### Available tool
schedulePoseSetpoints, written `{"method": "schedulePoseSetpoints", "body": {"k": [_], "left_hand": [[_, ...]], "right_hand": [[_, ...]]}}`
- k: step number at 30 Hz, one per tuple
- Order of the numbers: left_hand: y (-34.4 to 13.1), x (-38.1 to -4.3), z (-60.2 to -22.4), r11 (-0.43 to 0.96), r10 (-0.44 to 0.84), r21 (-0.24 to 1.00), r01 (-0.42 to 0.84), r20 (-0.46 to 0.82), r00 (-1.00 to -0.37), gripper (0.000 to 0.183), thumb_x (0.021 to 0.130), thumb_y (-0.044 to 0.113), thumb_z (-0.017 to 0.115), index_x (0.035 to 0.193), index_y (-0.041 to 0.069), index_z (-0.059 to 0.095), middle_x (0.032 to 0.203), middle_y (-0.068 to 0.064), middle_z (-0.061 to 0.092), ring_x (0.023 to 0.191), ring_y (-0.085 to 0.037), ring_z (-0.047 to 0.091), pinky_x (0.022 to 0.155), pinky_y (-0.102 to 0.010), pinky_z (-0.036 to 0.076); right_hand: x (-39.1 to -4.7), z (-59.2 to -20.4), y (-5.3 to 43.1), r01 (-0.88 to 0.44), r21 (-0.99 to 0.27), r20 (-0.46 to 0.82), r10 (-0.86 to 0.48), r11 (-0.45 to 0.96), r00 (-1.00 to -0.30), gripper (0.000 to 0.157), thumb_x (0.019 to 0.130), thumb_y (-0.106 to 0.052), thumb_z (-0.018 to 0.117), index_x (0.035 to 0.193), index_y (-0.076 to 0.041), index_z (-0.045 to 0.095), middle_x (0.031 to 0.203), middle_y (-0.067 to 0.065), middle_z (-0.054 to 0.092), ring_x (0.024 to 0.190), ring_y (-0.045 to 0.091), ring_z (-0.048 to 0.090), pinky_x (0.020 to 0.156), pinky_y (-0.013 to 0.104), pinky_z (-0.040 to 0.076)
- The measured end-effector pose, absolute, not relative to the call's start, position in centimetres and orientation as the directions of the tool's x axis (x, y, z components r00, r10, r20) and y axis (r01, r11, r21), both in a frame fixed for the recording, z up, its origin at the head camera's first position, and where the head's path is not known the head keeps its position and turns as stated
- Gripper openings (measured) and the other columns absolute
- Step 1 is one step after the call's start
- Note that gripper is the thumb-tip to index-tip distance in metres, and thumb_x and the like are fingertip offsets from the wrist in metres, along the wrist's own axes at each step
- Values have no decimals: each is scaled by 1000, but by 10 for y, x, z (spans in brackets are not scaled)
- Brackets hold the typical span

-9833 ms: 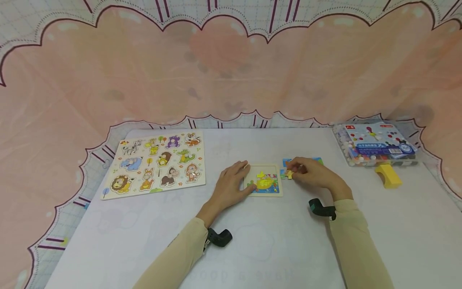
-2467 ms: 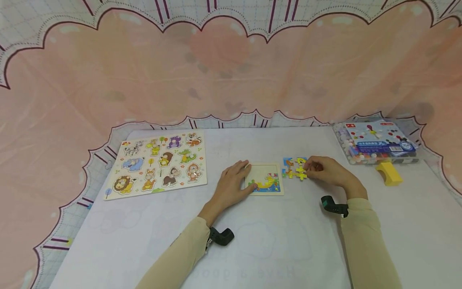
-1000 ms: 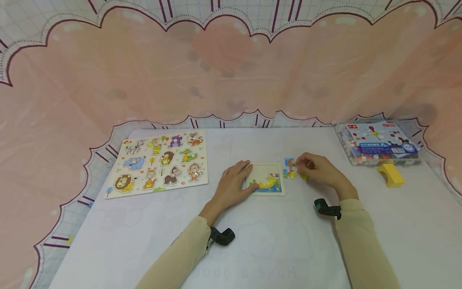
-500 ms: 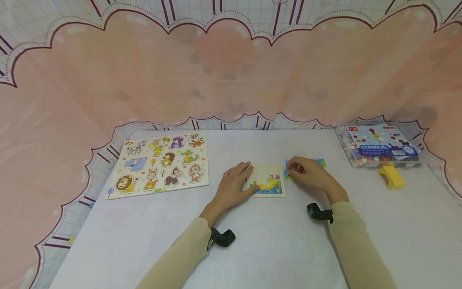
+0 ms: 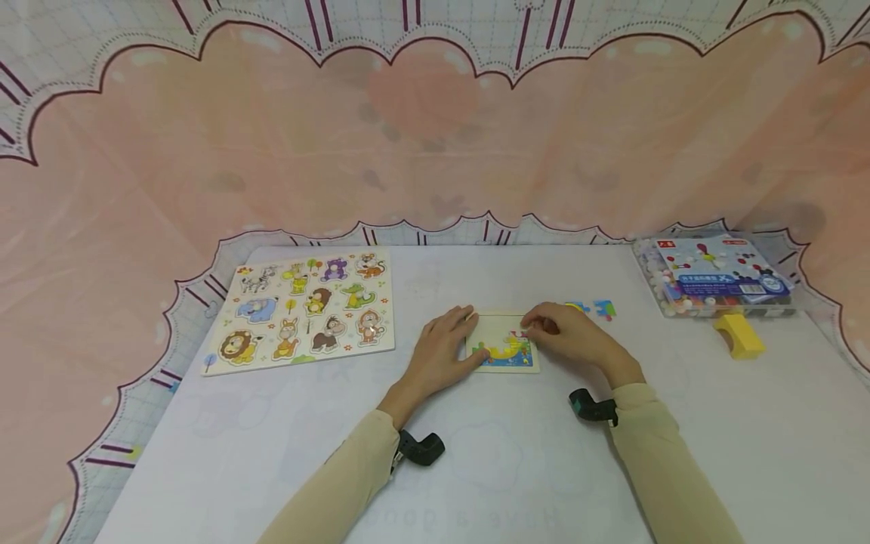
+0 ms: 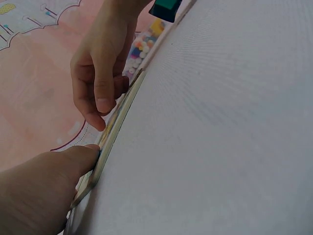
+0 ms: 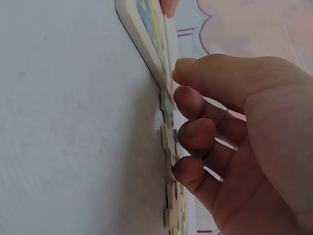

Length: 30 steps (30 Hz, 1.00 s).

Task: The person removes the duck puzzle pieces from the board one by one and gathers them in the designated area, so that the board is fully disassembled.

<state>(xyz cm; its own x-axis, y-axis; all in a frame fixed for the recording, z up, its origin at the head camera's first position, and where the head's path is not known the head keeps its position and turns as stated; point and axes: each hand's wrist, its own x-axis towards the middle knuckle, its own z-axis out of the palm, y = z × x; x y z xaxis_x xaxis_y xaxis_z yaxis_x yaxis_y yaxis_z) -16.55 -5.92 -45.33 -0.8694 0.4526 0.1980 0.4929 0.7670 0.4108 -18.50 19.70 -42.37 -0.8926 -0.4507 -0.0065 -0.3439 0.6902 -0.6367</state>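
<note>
From the head view, the puzzle tray (image 5: pixel 495 325) lies on the desk (image 5: pixel 476 461), well in from its far edge, with seated pieces (image 5: pixel 506 357) along its lower part and the upper part bare. The left hand (image 5: pixel 438 344) rests over the tray's left side, fingers relaxed. The right hand (image 5: pixel 574 332) is at the right edge, fingertips drawn close; loose pieces (image 5: pixel 604 309) show behind it. An animal board (image 5: pixel 299 311) lies towards the desk's far left corner, a clear box (image 5: pixel 714 276) towards the far right, a yellow block (image 5: pixel 739 336) just in front. I judge the main risks to be the right hand's heel scattering loose pieces, a fingertip catching and lifting a seated one, or the tray sliding if pressed too lightly.

In the left wrist view the tray is nearly edge-on, its picture unreadable; the left thumb lies on it, the other left fingers mostly out of sight.

In the right wrist view, thumb and index tips nearly meet. Whether they pinch a piece I cannot tell. The tray is cut off above, and the loose pieces, perhaps three or more, overlap.
</note>
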Motion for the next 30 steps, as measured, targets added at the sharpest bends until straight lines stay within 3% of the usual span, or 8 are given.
{"method": "schedulePoseSetpoints", "body": {"k": [22,30], "left_hand": [[-60,-165,-454,753,458,406,518,242,-856,64,87,46,62,138,8,49,147,-6,43,140,-24,34,112,-46,29],[-60,-166,-454,757,455,409,510,232,-860,65,87,47,61,138,9,48,148,-5,43,141,-23,33,112,-46,29]], "right_hand": [[-182,-422,189,-374,-624,-19,-491,686,-871,16,86,-17,69,103,-17,68,76,-4,50,69,11,45,59,21,38],[-182,-421,189,-390,-633,-7,-508,669,-861,16,86,-15,69,101,-13,66,73,-3,47,66,10,43,58,21,35]]}}
